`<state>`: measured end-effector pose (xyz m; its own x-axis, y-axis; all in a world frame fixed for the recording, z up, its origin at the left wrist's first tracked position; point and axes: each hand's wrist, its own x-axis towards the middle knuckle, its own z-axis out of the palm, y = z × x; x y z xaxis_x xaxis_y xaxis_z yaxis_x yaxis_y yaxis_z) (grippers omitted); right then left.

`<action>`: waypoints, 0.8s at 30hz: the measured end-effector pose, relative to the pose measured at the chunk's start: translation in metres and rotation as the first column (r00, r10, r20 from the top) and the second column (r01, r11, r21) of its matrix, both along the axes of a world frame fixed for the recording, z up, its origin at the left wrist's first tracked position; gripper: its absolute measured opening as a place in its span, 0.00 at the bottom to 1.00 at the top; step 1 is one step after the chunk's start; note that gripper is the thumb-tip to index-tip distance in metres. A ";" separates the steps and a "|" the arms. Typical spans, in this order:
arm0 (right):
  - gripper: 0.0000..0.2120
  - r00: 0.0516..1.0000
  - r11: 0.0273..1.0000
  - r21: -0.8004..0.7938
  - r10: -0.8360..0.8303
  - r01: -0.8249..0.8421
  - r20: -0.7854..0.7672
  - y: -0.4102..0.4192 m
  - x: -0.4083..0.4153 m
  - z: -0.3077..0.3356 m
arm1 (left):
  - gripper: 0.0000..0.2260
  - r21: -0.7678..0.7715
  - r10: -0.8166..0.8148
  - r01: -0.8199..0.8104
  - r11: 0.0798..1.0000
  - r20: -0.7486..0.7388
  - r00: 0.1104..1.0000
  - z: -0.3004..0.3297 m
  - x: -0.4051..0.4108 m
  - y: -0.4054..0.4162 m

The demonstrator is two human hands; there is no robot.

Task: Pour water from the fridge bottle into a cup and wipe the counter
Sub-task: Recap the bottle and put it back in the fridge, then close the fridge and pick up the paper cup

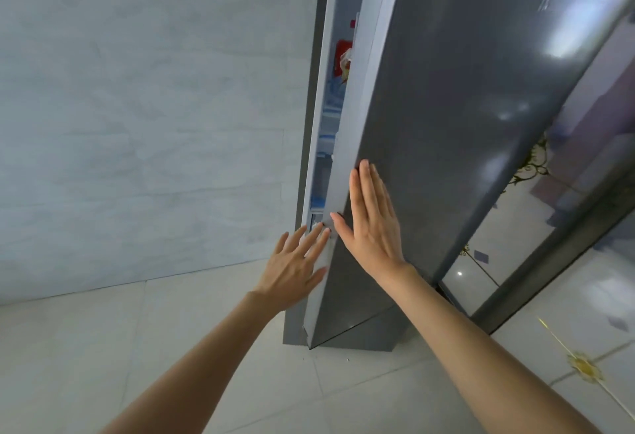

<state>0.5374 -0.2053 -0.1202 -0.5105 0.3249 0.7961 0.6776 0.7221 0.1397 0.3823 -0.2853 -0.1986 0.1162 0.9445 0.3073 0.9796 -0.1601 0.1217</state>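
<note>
Head view shows the fridge door ajar, its long edge upright, gap on the left. Left hand touches that edge with straight fingers and is nearer the gap; right hand lies flat on the door's front, and neither hand holds anything.

1. The dark grey glossy fridge door stands only a narrow gap ajar, so most of the fridge's inside is hidden behind it; its top runs past the upper picture edge.
2. In the gap, a red packet-like thing and some pale blue shapes show only as slivers, too blurred to identify.
3. The left hand has its fingertips behind the pale door edge, hidden there.
4. The right hand lies flat on the door, so its palm is unseen.
5. Both forearms are cut off by the bottom picture edge.
6. Reflections on the door are too smeared to read.
</note>
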 end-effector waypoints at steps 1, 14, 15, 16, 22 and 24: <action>0.38 1.000 1.000 -0.001 -0.010 0.010 0.002 0.007 -0.010 0.002 | 0.28 -0.005 -0.004 0.004 1.000 -0.004 1.000 0.001 -0.011 0.009; 0.39 0.984 0.984 0.049 -0.171 0.169 0.047 0.106 -0.101 0.006 | 0.28 0.007 0.061 -0.061 0.998 0.046 0.997 -0.005 -0.093 0.118; 0.39 0.985 0.986 0.047 -0.163 0.160 0.053 0.113 -0.105 0.007 | 0.28 0.004 0.071 -0.071 0.997 0.054 0.996 -0.006 -0.096 0.126; 0.39 0.986 0.988 0.039 -0.152 0.150 0.062 0.120 -0.110 0.007 | 0.29 0.001 0.082 -0.082 0.997 0.061 0.995 -0.008 -0.100 0.135; 0.34 0.986 0.988 -0.088 -0.115 0.126 0.124 0.164 -0.132 0.019 | 0.28 -0.010 0.152 -0.152 0.988 0.073 0.986 -0.002 -0.124 0.177; 0.33 0.979 0.985 -0.094 -0.129 0.145 0.159 0.174 -0.136 0.022 | 0.27 0.003 0.174 -0.174 0.985 0.055 0.983 0.002 -0.130 0.186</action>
<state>0.4012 -0.0313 -0.0979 -0.5673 0.4776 0.6709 0.7478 0.6400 0.1766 0.2525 -0.0993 -0.1970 -0.0668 0.9464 0.3159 0.9846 0.0113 0.1744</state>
